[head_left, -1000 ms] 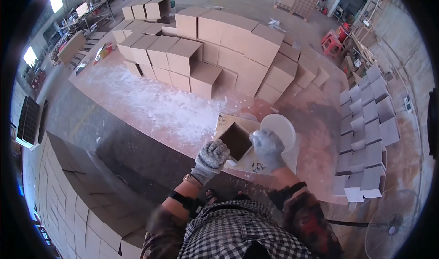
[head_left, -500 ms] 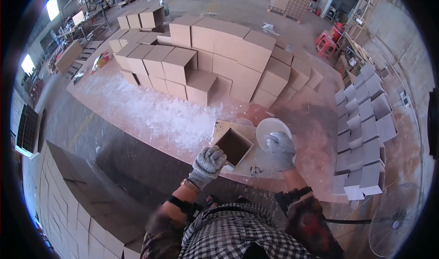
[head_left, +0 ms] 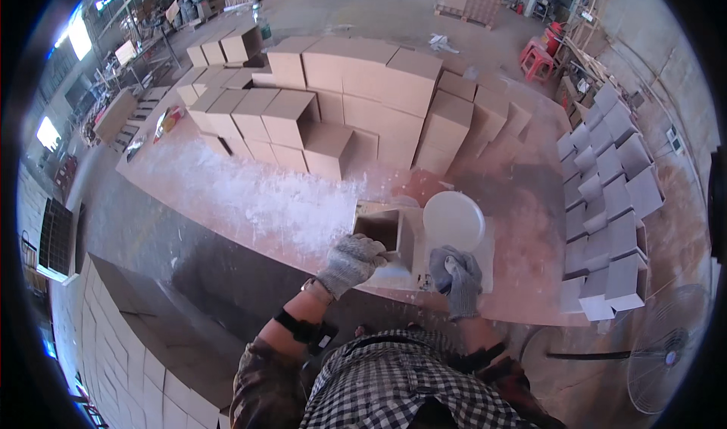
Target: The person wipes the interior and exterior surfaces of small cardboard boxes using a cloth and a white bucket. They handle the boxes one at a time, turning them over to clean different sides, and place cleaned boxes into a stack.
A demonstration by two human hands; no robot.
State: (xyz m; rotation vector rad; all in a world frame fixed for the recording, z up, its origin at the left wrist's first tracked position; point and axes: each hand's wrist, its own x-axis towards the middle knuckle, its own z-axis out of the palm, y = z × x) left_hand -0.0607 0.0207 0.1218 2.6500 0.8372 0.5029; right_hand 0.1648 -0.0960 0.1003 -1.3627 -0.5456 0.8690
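My left hand (head_left: 353,262), in a grey knitted glove, is closed on the near-left rim of an open box (head_left: 406,241). The box has a brown inside and pale outer walls, and it rests on a light board (head_left: 379,279) near the table's front edge. My right hand (head_left: 457,277), gloved too, has its fingers curled together to the right of the box. A small pale thing shows at those fingers, too unclear to name. Just beyond that hand lies a round white disc-like thing (head_left: 454,221), perhaps a lid or the top of a tub.
Brown cardboard boxes (head_left: 356,69) stand stacked across the far side of the dusty reddish table (head_left: 250,194). Pale open boxes (head_left: 606,194) form rows at the right. More stacked boxes (head_left: 136,353) stand at the lower left, and a fan (head_left: 666,361) at the lower right.
My right hand has come off the round white thing and moved nearer to me. The box has turned and tipped in my left hand, showing a pale outer wall.
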